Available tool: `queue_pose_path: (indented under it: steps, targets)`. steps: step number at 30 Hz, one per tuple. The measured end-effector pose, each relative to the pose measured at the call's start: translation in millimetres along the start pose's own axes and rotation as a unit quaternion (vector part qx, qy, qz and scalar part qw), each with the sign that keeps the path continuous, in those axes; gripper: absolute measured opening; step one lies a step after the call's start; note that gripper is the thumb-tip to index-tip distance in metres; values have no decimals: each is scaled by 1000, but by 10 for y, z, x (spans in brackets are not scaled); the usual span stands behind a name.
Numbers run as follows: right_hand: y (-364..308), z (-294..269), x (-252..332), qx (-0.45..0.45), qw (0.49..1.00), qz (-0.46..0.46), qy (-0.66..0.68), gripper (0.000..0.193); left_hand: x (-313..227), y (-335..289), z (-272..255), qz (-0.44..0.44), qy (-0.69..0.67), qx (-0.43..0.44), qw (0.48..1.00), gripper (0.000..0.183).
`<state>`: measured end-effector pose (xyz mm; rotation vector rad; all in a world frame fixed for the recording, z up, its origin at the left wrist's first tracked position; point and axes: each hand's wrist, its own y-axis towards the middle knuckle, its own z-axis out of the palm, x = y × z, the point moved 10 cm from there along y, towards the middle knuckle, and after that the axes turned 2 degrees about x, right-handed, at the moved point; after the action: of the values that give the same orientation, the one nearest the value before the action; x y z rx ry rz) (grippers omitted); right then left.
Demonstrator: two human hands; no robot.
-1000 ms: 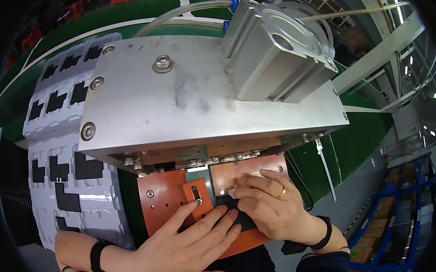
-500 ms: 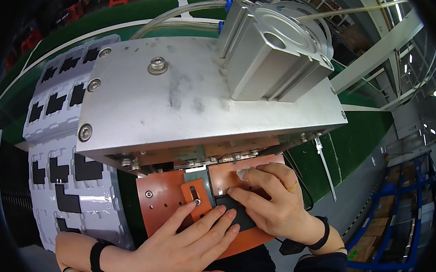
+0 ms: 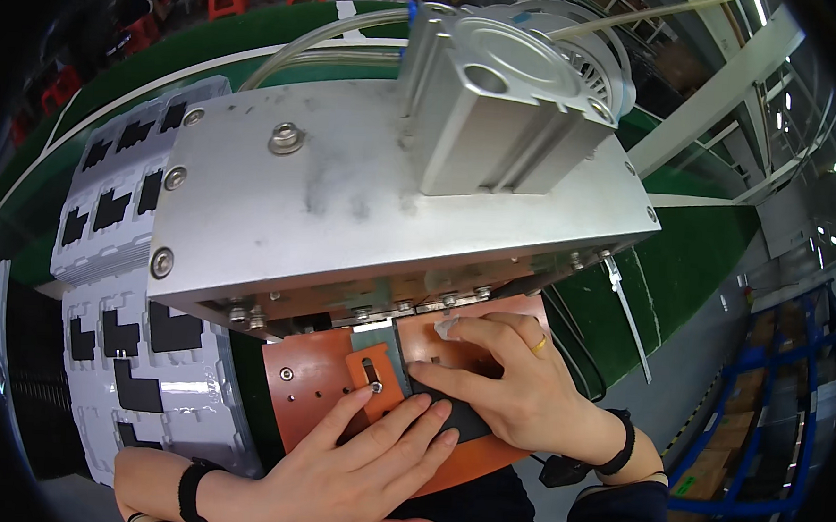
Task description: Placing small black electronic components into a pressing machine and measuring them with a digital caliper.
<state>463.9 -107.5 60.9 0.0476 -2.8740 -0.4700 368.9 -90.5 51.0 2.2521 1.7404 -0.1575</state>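
Observation:
A flat dark grey piece lies on the orange-brown plate of a metal press. My left hand rests palm down, its fingers stretched over the near edge of the dark piece and beside an orange slotted stop fixed with a screw. Above it, my right hand is curled. Its thumb tip touches the plate area at the dark piece's far left corner, beside a grey strip. At its curled fingertips shows a small whitish translucent piece; the exact hold on it is partly hidden.
The press's silver housing overhangs the plate, with an air cylinder and clear hoses on top. To the left stand stacked white trays holding black L-shaped pieces. Blue racks with boxes are at the right.
My right hand has shifted slightly left, and its thumb has moved left to the dark piece's far left corner. The left hand stays in place on the plate. The view has shifted a little.

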Motion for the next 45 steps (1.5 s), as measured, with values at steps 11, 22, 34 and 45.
queue_pose_path:
  steps: [11,22,34,45]
  targets:
    - [-318,-125,-153,11,985,37,171,34,77,-10,5,-1,-55,20,998,75]
    - [-34,-98,-294,-26,988,5,155,25,320,53,-39,-46,-48,15,998,79]
    - [0,-82,-306,-17,988,22,153,24,370,69,-89,-58,-50,17,997,71]
    - [-24,-75,-302,-16,987,19,158,22,367,56,-35,-69,-106,67,990,77]
